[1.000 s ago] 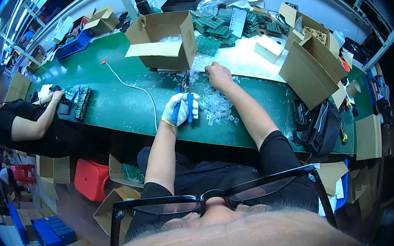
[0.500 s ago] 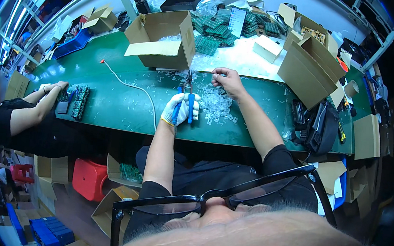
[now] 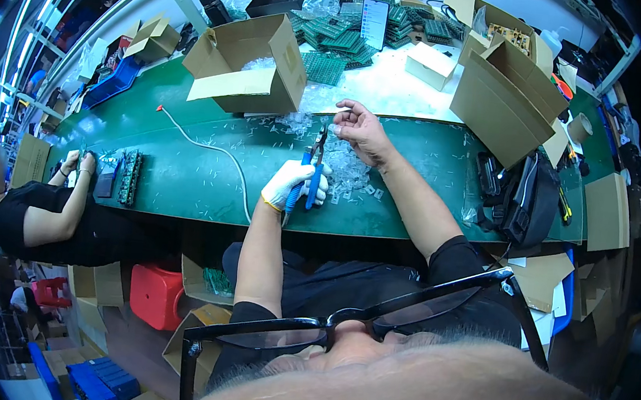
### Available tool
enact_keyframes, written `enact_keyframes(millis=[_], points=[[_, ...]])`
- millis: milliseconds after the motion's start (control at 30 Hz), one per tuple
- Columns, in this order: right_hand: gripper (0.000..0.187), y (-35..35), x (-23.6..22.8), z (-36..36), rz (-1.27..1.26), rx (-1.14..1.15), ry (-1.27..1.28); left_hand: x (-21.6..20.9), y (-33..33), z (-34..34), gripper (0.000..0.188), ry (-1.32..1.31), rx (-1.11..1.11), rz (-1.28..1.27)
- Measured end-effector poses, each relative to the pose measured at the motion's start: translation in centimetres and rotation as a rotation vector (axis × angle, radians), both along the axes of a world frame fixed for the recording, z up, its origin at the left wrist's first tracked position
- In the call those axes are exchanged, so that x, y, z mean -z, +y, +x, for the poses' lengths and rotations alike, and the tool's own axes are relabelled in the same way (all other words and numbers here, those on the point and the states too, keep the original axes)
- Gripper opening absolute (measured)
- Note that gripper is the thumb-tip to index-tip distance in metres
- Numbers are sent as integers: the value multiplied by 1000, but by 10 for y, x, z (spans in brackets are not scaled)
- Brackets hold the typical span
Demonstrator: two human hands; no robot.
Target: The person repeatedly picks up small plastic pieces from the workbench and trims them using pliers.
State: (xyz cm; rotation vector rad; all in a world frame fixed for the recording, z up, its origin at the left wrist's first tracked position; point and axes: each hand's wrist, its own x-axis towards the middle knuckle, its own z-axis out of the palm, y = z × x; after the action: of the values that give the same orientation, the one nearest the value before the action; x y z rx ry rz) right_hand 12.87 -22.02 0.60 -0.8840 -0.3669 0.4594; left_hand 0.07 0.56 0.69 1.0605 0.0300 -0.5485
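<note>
In a white glove, my left hand point(image 3: 289, 184) grips blue-handled pliers point(image 3: 317, 157), their jaws pointing away from me. My bare right hand point(image 3: 365, 136) is just right of the jaws. Its thumb and forefinger pinch a small clear plastic piece point(image 3: 335, 129), which is close to the jaw tips; whether they touch I cannot tell. The other fingers are curled loosely above. Beneath and beside my right hand lies a pile of small clear plastic pieces point(image 3: 348, 173) on the green tabletop point(image 3: 212, 124).
Beyond my hands stands an open cardboard box point(image 3: 250, 93), with green circuit boards point(image 3: 344, 36) stacked behind it. Another box point(image 3: 503, 109) and a black bag point(image 3: 528, 205) are at the right. A white cable point(image 3: 221, 150) crosses the table. At the left, a co-worker point(image 3: 49, 209) sits handling something.
The pliers have tilted to the right and their jaws have come close to my right hand. My right hand has turned, with its fingers opening more. The co-worker's hands have moved apart.
</note>
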Motion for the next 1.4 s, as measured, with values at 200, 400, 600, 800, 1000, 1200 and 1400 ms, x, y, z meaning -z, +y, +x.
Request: enact_keyframes(millis=[200, 400, 600, 800, 1000, 1200, 1400], points=[[62, -4, -5, 1, -6, -37, 15, 2, 2, 1, 58, 20, -3, -12], [58, -10, 0, 6, 58, -117, -29, 2, 0, -1, 60, 1, 4, -5], [43, -7, 3, 5, -5, -139, -81, 2, 1, -1, 60, -3, 2, 9], [37, -10, 4, 7, 9, -153, -68, 3, -1, 0, 62, 5, -4, 31], [33, -10, 6, 8, -117, -93, -119, 13, 3, -1, 68, -30, -24, -104], [35, -9, 10, 8, -165, -65, -184, 16, 6, -1, 69, -86, -19, -63], [40, -6, 13, 7, -169, -40, -153, 16, 6, 1, 69, -52, -23, -47]])
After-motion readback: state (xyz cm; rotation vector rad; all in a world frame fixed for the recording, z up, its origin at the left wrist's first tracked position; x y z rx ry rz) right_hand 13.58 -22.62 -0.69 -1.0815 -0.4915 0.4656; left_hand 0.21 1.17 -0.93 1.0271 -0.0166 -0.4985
